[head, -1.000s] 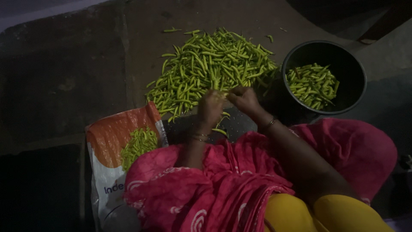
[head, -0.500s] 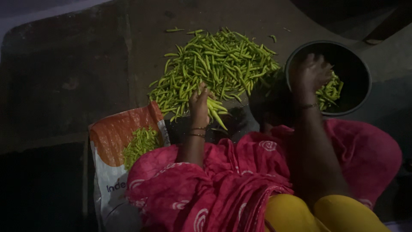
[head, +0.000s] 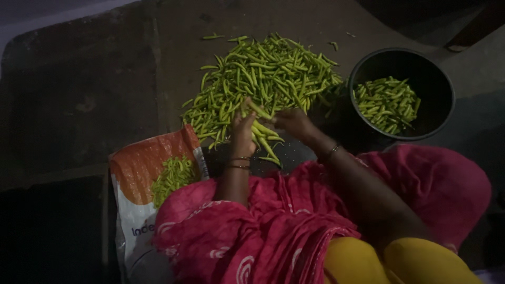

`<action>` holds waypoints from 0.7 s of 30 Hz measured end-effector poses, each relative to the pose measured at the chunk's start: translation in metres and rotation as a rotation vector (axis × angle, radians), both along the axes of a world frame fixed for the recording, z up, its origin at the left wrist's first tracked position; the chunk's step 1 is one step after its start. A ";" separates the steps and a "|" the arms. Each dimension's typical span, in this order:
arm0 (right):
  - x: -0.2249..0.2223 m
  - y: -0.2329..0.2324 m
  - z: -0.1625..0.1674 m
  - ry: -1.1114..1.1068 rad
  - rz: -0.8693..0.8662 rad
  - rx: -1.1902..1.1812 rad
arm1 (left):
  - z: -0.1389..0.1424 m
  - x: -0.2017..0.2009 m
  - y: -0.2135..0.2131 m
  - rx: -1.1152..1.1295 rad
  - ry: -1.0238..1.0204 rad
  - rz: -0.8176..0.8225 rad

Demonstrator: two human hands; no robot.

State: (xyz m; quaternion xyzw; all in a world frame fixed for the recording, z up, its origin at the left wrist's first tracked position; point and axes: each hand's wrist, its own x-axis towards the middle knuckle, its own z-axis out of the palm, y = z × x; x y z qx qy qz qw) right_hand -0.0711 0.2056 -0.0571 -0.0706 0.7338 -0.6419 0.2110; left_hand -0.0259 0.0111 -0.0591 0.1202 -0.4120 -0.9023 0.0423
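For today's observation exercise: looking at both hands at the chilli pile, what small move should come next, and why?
Probably the right hand pinches the stalk end off the green chilli that the left hand holds up with a bunch. Both hands meet on that one pod at the near edge of the pile, and the black tub beside it holds more chillies.

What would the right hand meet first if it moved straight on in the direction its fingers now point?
The right hand points up-left at a green chilli by the left hand; it probably meets that first, then the chilli pile. Depth is unclear.
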 end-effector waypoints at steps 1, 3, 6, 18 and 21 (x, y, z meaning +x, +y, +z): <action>-0.001 0.003 0.003 -0.006 -0.001 0.065 | 0.004 0.001 -0.003 -0.014 0.015 0.011; -0.002 0.009 0.010 -0.019 -0.004 0.199 | 0.011 0.002 -0.007 -0.040 0.045 0.033; 0.000 0.008 0.017 -0.070 0.035 0.103 | 0.016 0.005 -0.003 -0.248 -0.338 -0.188; 0.011 0.016 0.091 -0.161 -0.022 0.015 | 0.009 0.007 0.005 -0.508 -0.023 -0.556; 0.016 0.014 0.097 -0.192 0.071 -0.095 | 0.008 0.007 0.010 -0.509 -0.032 -0.595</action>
